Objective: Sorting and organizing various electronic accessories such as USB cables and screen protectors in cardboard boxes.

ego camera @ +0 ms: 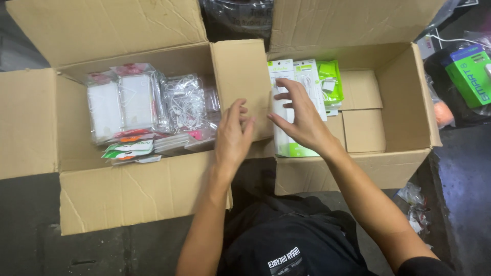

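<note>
The left hand [232, 135], fingers loosely curled and holding nothing, hides part of the left cardboard box [30, 122] flap, while the right hand [302, 120], open with fingers spread, touches white-and-green earphone packets [294, 71] standing in the right cardboard box [409, 102], their lower halves covered.

Even overhead light, bright cardboard, dim dark floor (slight motion blur on moving fingers).

A dark floor [460, 174] is seen carrying two open cardboard boxes. The left box [128, 194] is set just beside the right box [399, 168], their flaps touching. Beyond the right box, crumpled clear plastic wrappers [417, 204] and a green carton [468, 74] are laid on the floor.
</note>
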